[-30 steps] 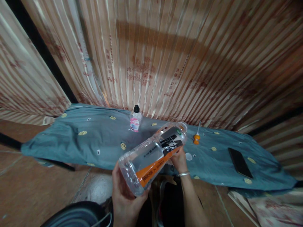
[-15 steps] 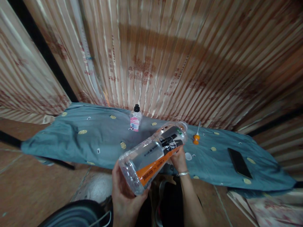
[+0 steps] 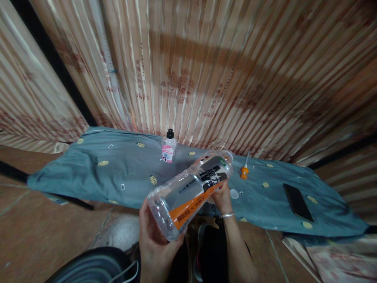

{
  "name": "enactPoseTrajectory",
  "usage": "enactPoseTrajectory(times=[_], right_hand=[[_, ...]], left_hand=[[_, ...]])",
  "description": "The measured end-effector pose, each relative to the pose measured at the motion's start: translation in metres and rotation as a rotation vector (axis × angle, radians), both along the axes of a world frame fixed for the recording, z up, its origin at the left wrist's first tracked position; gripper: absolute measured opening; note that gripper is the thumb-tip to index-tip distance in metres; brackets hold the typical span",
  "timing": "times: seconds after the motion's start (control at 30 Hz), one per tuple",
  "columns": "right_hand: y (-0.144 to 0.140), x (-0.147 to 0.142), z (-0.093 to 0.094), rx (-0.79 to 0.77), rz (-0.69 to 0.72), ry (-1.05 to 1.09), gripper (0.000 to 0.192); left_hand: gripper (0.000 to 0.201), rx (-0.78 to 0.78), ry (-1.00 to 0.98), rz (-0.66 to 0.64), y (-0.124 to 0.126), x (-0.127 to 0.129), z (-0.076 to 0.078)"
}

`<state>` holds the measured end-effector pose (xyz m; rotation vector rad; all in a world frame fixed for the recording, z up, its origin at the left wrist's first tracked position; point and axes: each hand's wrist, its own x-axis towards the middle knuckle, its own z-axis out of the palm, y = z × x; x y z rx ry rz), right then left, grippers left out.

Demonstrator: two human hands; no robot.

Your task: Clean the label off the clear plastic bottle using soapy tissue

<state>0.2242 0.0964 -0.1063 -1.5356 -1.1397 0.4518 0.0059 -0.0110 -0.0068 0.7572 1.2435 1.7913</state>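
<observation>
**Both hands on a clear bottle over a cloth-covered surface**

Left hand point(image 3: 154, 239) grips the base end of a clear plastic bottle point(image 3: 191, 190), fingers wrapped around the bottom. Right hand point(image 3: 223, 198) grasps the same bottle near its neck end; a silver bracelet point(image 3: 228, 214) sits on that wrist. Bottle is held in the air, tilted, base toward the camera and low, neck end up and away. It carries an orange and black label and looks see-through along most of its length. Can't tell whether it is capped.

Surface: a long low platform covered with a blue-grey cloth point(image 3: 118, 173) with small yellow round motifs, wrinkled, edges hanging over. On it:
- small bottle point(image 3: 169, 148), black cap, pink label, upright near the back edge
- small orange tool point(image 3: 244, 171) with a thin white tip, just right of the big bottle's neck end
- small white round lid-like piece point(image 3: 234, 193) flat on the cloth, near the right hand
- black phone point(image 3: 297, 202) lying flat, well apart to the right

Room: striped beige-and-red curtain point(image 3: 206, 78) fills the whole back, a dark gap at upper left. Brown tiled floor point(image 3: 44, 243) in front. A dark round basin point(image 3: 94, 269) sits at the bottom edge, beside the left hand. Lighting dim and warm.
</observation>
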Motion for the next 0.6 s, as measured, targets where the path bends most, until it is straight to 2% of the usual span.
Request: enactPoseTrajectory(times=[0.17, 0.43, 0.6], right_hand=[[-0.0005, 0.0001, 0.0002, -0.009, 0.017, 0.009, 0.059], [0.0012, 0.0038, -0.0063, 0.021, -0.004, -0.032, 0.062], [0.0003, 0.0009, 0.0015, -0.02, -0.007, -0.001, 0.067]], left_hand=[[0.085, 0.011, -0.003, 0.012, 0.0, 0.0011, 0.0006], [0.088, 0.064, 0.037, -0.01, 0.0022, -0.0027, -0.0084], [0.086, 0.004, -0.005, -0.016, 0.0, -0.0015, -0.0008]])
